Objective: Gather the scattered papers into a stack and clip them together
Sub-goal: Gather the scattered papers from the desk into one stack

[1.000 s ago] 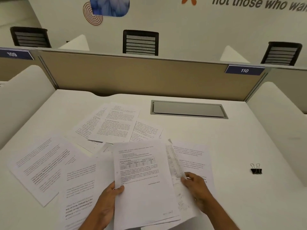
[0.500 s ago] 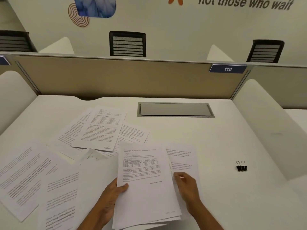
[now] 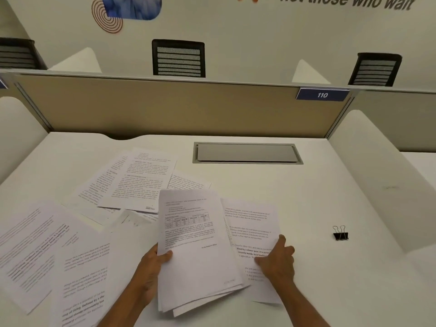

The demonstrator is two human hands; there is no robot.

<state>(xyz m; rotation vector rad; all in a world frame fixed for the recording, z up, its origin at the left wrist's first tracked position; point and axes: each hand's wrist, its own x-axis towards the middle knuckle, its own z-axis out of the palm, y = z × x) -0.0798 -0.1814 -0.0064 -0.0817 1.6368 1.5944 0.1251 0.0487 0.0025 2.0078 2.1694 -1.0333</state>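
My left hand [image 3: 151,270] grips a loose stack of printed papers [image 3: 195,251] by its left edge, thumb on the top sheet, which carries a small table. My right hand [image 3: 278,260] rests flat on a single printed sheet [image 3: 250,223] lying on the white desk [image 3: 306,197] just right of the stack, its fingers spread on the paper. Several more printed sheets [image 3: 139,182] lie scattered and overlapping on the left half of the desk. A black binder clip [image 3: 340,233] sits alone on the desk to the right, well apart from both hands.
A grey cable hatch [image 3: 246,153] is set into the desk at the back centre. A beige partition [image 3: 165,107] with a blue "110" tag closes the far side, and white side dividers [image 3: 377,175] flank the desk. Black chairs stand beyond.
My right hand has slid right, off the stack's edge and onto the single sheet beside it. The held stack has stayed in my left hand. The view has shifted slightly left.
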